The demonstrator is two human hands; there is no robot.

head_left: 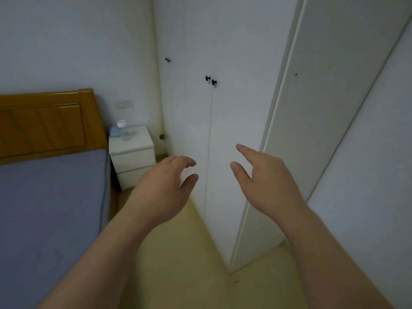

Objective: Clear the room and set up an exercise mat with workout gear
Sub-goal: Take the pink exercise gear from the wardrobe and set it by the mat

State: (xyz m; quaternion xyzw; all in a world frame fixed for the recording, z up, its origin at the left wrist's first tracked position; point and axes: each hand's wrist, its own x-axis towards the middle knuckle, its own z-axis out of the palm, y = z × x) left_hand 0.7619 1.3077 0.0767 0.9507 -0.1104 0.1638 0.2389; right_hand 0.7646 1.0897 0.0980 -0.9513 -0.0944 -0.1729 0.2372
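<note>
My left hand [166,186] and my right hand [262,175] are both raised in front of a white wardrobe [223,121], empty, fingers loosely apart. They hang below the pair of black knobs [211,80] on the middle doors and touch nothing. One wardrobe door [316,121] on the right stands swung open towards me. No exercise mat or workout gear is in view.
A bed with a blue-grey mattress [51,210] and an orange wooden headboard [44,126] fills the left. A white nightstand [132,157] with a clear bottle [124,130] stands in the corner. A narrow strip of beige floor [189,264] runs between bed and wardrobe.
</note>
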